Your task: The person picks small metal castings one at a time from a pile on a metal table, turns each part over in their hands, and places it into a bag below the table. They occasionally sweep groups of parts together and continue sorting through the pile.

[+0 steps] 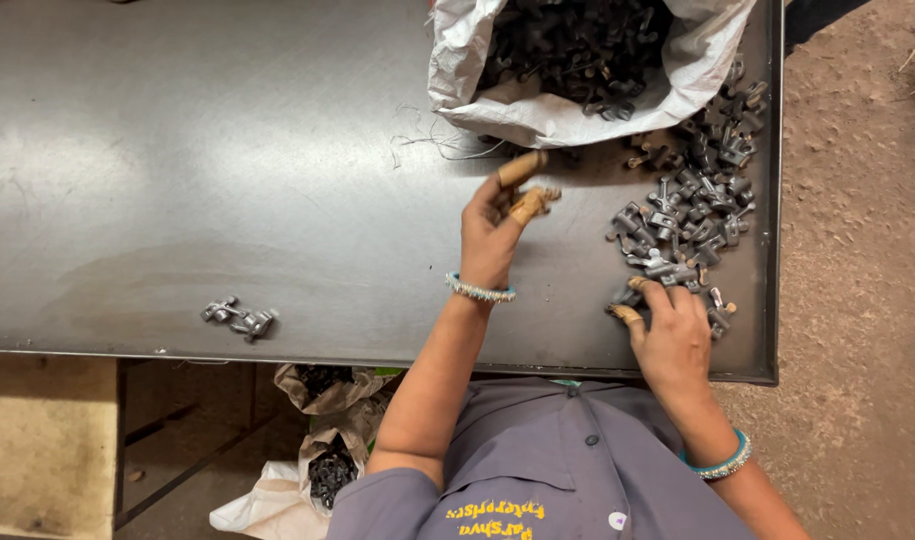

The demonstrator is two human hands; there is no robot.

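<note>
Near left on the metal table: 2 stray grey metal castings. Right hand lies on the near edge of the pile of castings, fingers curled onto 1 piece. Left hand, further in, pinches a small casting between taped fingertips, left of the pile. Far: open white sack of castings.

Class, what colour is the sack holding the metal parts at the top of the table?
White: the sack, seen best in the head view.
</note>
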